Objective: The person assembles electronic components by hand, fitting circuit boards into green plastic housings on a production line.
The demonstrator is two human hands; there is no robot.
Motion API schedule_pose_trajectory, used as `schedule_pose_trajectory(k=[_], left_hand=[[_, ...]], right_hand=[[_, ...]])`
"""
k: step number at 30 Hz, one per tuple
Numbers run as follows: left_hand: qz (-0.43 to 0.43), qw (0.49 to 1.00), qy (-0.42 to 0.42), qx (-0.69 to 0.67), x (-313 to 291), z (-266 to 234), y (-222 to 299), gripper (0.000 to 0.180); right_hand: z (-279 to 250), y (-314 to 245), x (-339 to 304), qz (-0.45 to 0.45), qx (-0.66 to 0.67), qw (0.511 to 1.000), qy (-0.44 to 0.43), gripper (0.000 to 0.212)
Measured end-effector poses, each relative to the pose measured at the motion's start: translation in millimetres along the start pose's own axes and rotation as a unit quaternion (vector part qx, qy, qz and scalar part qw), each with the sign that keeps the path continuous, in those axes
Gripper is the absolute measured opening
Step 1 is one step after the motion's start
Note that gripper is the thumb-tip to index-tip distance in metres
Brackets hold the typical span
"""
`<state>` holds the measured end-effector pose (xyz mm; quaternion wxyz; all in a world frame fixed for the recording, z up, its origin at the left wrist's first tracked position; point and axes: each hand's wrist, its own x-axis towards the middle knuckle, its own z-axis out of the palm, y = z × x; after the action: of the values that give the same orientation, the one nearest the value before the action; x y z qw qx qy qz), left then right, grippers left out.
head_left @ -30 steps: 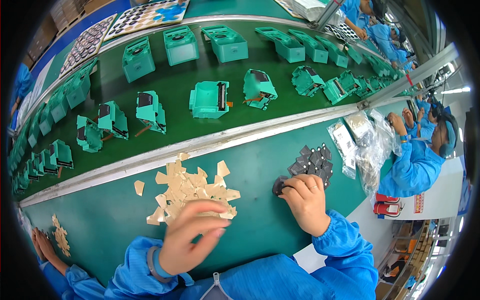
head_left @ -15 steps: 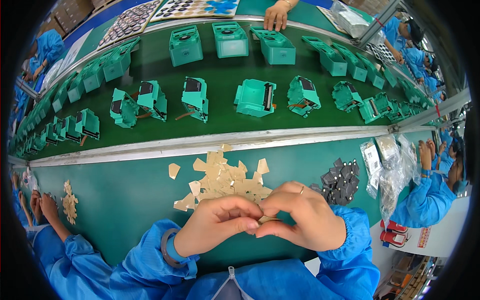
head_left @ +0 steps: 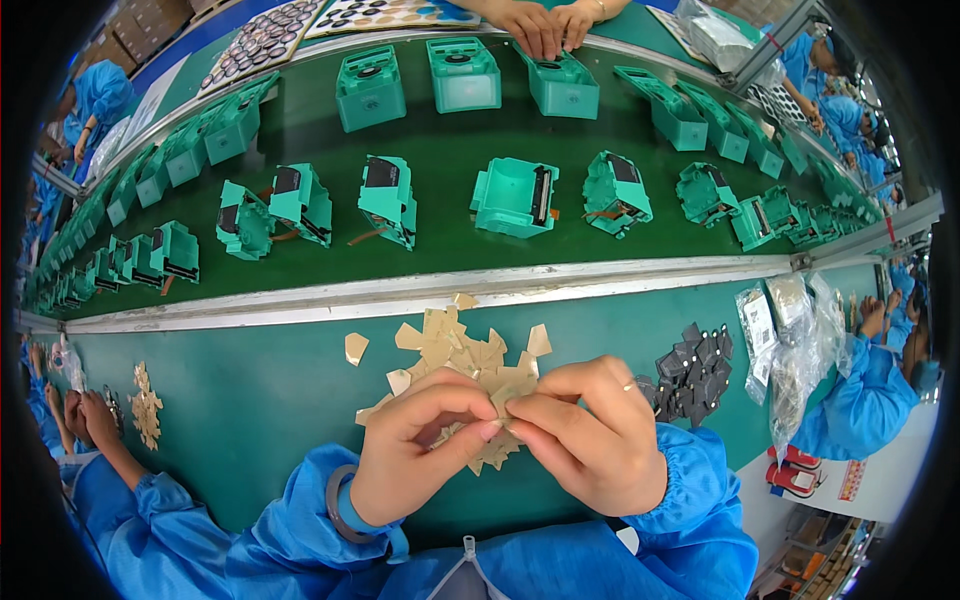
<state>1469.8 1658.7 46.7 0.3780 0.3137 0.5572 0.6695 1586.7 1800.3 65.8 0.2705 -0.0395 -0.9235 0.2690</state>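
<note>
Both hands meet over a heap of tan angular pieces point(head_left: 452, 347) on the green bench. My left hand point(head_left: 412, 440) pinches with thumb and index finger at a small tan piece point(head_left: 499, 413). From the other side my right hand point(head_left: 598, 432) grips the same piece between thumb and fingers. Fingertips cover most of it, so its full shape is hidden. Both wrists come out of blue sleeves. Just right of my right hand lies a pile of small dark grey pieces point(head_left: 695, 370) with light dots.
Beyond a metal rail point(head_left: 400, 297), green plastic housings point(head_left: 515, 197) stand in rows on a dark green surface. A co-worker's hands point(head_left: 548, 28) touch a far housing point(head_left: 563, 88). Plastic bags point(head_left: 797, 340) lie at right. Another person's hands point(head_left: 92, 415) work at left, near a smaller tan pile point(head_left: 146, 405).
My fingertips have drawn closer together and shifted slightly left and up, with less of the tan piece showing. A second co-worker's hand has joined the first at the far housing.
</note>
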Motion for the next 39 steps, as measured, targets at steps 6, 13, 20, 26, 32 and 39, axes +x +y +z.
schedule_pose_trajectory(k=[6,13,20,26,32,39], left_hand=[[0.121,0.959,-0.001,0.256,0,2,5,0.017],[0.151,0.944,-0.007,0.292,0,5,5,0.018],[0.143,0.944,-0.007,0.297,1,10,4,0.018],[0.123,0.95,-0.004,0.287,3,13,2,0.016],[0.082,0.97,0.013,0.229,3,18,-5,0.014],[0.056,0.978,0.033,0.198,4,23,-9,0.013]], right_hand=[[4,5,-3,0.023,0.128,0.992,0.005,0.023],[0,6,-6,0.045,0.152,0.987,-0.019,0.023],[-5,9,-6,0.061,0.174,0.982,-0.026,0.025],[-5,12,-8,0.07,0.182,0.98,-0.03,0.023],[-2,16,-12,0.083,0.192,0.978,-0.021,0.023],[-4,20,-14,0.088,0.196,0.976,-0.018,0.022]])
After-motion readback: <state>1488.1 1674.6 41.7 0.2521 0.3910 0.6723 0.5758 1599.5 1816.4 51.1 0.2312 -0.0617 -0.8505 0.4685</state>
